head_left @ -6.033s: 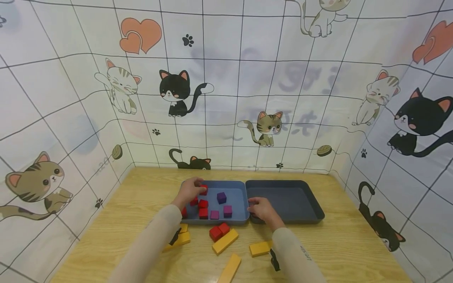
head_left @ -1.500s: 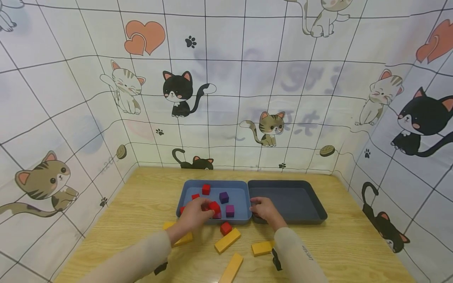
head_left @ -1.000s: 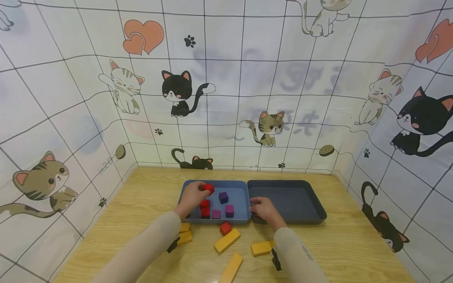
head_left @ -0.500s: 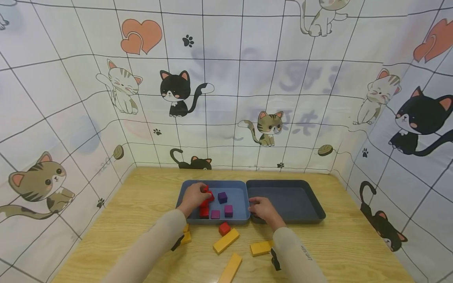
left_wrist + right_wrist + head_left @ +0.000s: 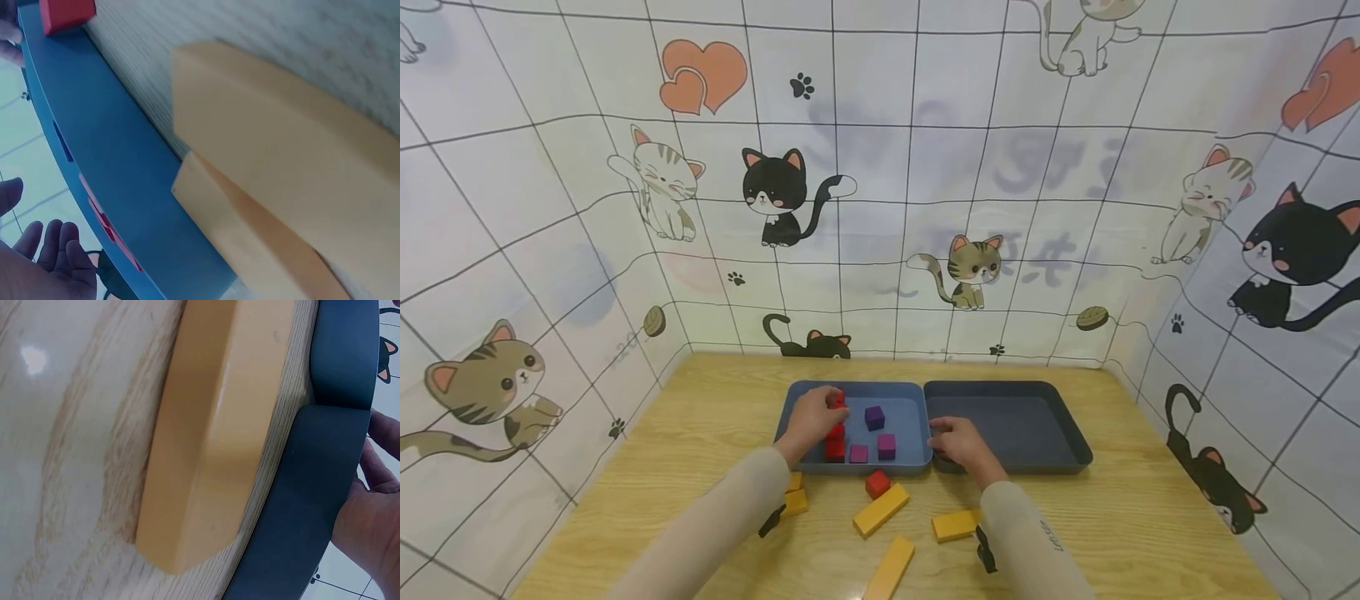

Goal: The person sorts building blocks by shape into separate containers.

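While the left hand [image 5: 811,419] reaches into the blue tray [image 5: 904,417], its fingers curl round a red cube [image 5: 838,400] at the tray's 11 o'clock corner, pinching it just above the tray floor. More red cubes [image 5: 835,448] sit directly below that hand, toward 7 o'clock of the tray, partly hidden by the wrist. Three purple cubes lie clear of the hand: one [image 5: 874,417] near the tray's middle, two [image 5: 886,446] along its 6 o'clock wall.

Just to the 3 o'clock side, touching the blue tray, stands a dark grey tray [image 5: 1037,417]. The right hand [image 5: 958,443] rests on its 8 o'clock corner, fingers curled over the rim; the right wrist view shows the palm [image 5: 369,531] against the dark rim [image 5: 312,506], though how tightly the fingers close cannot be told.

On the wooden table [image 5: 1150,517], at 6 o'clock of the blue tray, a lone red cube [image 5: 877,483] lies touching a yellow block [image 5: 882,509]. Further yellow blocks lie near: one [image 5: 955,525] by the right sleeve, one [image 5: 889,571] at the lower edge, two [image 5: 793,493] half covered by the left sleeve [image 5: 715,533].

Small grey lettering on the right sleeve [image 5: 1049,536] is too small to read. Cartoon-cat sheeting [image 5: 775,196] walls the table on three sides.
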{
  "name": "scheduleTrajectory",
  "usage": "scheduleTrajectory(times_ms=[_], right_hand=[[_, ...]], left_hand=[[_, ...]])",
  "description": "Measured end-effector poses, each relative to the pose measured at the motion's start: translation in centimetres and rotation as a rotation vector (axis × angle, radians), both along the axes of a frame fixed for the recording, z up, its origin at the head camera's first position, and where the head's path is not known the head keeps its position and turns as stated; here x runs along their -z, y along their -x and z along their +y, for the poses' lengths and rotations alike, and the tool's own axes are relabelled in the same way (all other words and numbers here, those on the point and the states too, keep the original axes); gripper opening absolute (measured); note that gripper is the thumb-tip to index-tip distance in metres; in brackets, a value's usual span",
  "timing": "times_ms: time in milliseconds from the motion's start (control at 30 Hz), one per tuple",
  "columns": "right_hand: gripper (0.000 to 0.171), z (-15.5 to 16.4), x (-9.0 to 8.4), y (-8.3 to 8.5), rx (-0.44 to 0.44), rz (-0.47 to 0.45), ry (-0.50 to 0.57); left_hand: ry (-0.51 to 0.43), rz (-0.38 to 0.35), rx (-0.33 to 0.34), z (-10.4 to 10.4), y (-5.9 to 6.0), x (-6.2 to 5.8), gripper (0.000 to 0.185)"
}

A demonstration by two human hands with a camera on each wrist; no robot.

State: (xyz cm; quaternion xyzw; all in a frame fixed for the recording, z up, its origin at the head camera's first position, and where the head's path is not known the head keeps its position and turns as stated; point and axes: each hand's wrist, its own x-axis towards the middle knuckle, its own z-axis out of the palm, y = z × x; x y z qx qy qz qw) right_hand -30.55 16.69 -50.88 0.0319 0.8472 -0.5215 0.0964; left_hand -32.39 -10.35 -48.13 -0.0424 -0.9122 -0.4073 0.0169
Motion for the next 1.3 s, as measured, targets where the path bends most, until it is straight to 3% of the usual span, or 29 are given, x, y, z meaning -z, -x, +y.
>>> scheduleTrajectory(times_ms=[633, 967, 1300], right_hand=[[0.040, 0.1, 0.1, 0.0, 0.003, -0.006, 0.014], [0.040, 0.0, 0.1, -0.1, 0.000, 0.000, 0.006], [0.040, 0.1, -0.1, -0.1, -0.002, -0.004, 0.006]], left_hand=[[-0.090, 0.011, 0.106, 0.5, -3.9, 0.2, 0.039], [-0.136, -0.017, 0.144, 0.7, -6.3, 1.0, 0.040], [-0.124, -0.009, 0.201, 0.9, -7.7, 2.4, 0.035]])
